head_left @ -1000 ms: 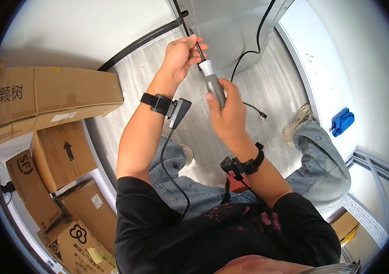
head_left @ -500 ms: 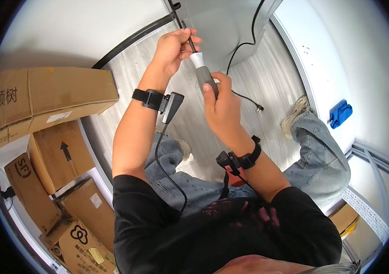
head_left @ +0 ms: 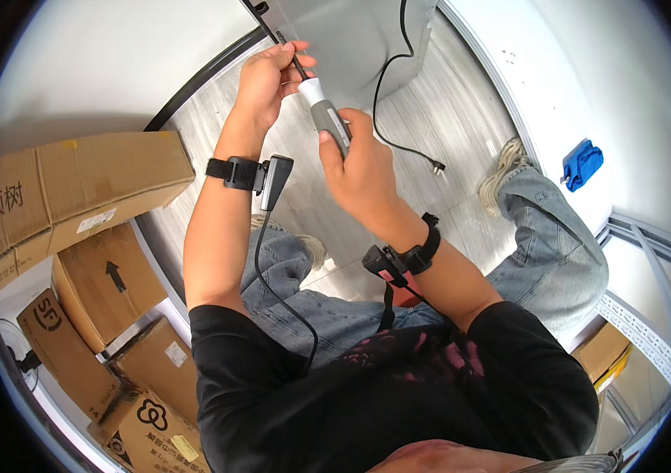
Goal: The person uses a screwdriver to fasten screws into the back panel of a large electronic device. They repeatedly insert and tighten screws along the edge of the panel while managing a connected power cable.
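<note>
Grey plank flooring (head_left: 462, 110) lies below; since a second ago my right hand (head_left: 363, 162), clamped on the screwdriver (head_left: 321, 110), has risen toward the grey panel (head_left: 343, 35), left hand (head_left: 266, 79) pinching its shaft.

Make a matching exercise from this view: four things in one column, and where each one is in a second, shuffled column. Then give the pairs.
Things:
1. screwdriver
2. blue object
3. cardboard boxes
4. black cable

Places:
A. stacked at the person's left
B. on the white surface at the right
C. trailing over the grey floor ahead
D. handle in the right hand, shaft pinched by the left hand

Pairs: 1-D, 2-B, 3-A, 4-C
</note>
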A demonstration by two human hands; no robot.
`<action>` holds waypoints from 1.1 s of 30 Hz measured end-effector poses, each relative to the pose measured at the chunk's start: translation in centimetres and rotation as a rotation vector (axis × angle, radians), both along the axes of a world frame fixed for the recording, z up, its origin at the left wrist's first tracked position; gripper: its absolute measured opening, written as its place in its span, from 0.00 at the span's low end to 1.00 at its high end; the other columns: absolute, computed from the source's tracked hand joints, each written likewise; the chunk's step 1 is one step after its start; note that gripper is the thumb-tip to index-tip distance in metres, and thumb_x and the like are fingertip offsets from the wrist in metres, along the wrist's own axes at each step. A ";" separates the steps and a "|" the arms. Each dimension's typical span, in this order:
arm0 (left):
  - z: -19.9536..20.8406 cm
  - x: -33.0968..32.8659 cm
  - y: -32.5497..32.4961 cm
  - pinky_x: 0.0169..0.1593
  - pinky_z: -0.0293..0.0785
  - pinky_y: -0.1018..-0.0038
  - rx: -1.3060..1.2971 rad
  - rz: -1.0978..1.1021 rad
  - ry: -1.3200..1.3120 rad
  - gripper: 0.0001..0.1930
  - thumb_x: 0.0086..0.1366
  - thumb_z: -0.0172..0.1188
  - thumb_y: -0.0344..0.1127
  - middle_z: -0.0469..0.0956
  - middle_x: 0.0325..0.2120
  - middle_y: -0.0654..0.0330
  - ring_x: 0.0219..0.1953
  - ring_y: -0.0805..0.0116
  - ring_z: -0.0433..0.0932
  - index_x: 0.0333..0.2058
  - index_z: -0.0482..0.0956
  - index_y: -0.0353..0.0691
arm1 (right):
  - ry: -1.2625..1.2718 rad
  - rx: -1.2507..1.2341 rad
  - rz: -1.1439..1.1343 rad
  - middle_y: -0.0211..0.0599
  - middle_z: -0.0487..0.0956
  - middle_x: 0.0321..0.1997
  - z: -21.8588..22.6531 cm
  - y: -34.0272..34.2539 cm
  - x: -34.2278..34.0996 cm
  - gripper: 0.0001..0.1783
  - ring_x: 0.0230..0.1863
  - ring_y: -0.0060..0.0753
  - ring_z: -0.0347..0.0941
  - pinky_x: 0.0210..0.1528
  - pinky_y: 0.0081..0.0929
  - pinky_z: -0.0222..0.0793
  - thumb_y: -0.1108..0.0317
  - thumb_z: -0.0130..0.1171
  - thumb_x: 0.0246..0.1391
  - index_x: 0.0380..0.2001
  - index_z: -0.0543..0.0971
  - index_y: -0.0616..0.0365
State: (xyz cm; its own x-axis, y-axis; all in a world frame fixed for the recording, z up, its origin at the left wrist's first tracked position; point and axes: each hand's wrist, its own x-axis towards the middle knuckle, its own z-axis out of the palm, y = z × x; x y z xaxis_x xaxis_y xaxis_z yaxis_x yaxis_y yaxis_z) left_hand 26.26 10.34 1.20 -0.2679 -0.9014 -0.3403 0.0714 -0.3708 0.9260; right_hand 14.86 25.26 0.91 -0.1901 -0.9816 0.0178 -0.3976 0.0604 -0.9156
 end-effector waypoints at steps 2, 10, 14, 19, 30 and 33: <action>-0.2 -0.1 -0.1 0.31 0.72 0.81 0.007 0.043 -0.022 0.11 0.68 0.46 0.37 0.79 0.27 0.61 0.24 0.77 0.74 0.39 0.74 0.36 | 0.073 -0.111 -0.016 0.56 0.71 0.39 -0.1 -0.1 -0.2 0.23 0.31 0.57 0.74 0.30 0.43 0.70 0.63 0.57 0.50 0.45 0.63 0.64; -0.7 0.3 -0.7 0.29 0.71 0.81 0.045 0.033 -0.031 0.11 0.67 0.48 0.40 0.78 0.26 0.61 0.24 0.78 0.74 0.37 0.74 0.38 | 0.130 -0.281 -0.057 0.55 0.71 0.40 -0.9 -0.3 -0.1 0.22 0.30 0.56 0.74 0.27 0.43 0.70 0.64 0.57 0.49 0.44 0.64 0.63; 1.0 0.2 -0.1 0.30 0.72 0.81 0.088 -0.036 0.040 0.12 0.67 0.47 0.39 0.79 0.27 0.60 0.25 0.78 0.74 0.38 0.73 0.37 | 0.066 -0.125 -0.042 0.54 0.72 0.37 -0.8 -0.2 -0.2 0.22 0.28 0.56 0.74 0.26 0.43 0.70 0.63 0.57 0.50 0.43 0.64 0.63; -0.3 0.7 -0.7 0.30 0.72 0.81 0.025 0.001 -0.026 0.12 0.68 0.46 0.38 0.79 0.27 0.59 0.25 0.78 0.74 0.39 0.73 0.37 | 0.165 -0.239 -0.062 0.54 0.75 0.33 -0.7 -0.2 -0.3 0.23 0.27 0.55 0.75 0.27 0.43 0.70 0.63 0.59 0.48 0.44 0.63 0.62; 1.2 -0.1 -0.3 0.31 0.73 0.79 0.092 -0.038 0.034 0.12 0.68 0.43 0.36 0.78 0.28 0.59 0.26 0.72 0.76 0.40 0.73 0.36 | 0.118 0.006 0.014 0.50 0.75 0.20 0.1 -0.5 -0.6 0.25 0.21 0.54 0.74 0.23 0.42 0.70 0.65 0.61 0.45 0.42 0.62 0.67; -0.2 0.7 -1.1 0.28 0.73 0.80 0.083 0.005 -0.009 0.11 0.68 0.45 0.36 0.78 0.28 0.58 0.26 0.72 0.77 0.40 0.73 0.36 | 0.175 -0.001 0.046 0.50 0.76 0.21 0.4 -0.3 -0.6 0.26 0.21 0.53 0.75 0.23 0.42 0.70 0.64 0.61 0.45 0.42 0.62 0.66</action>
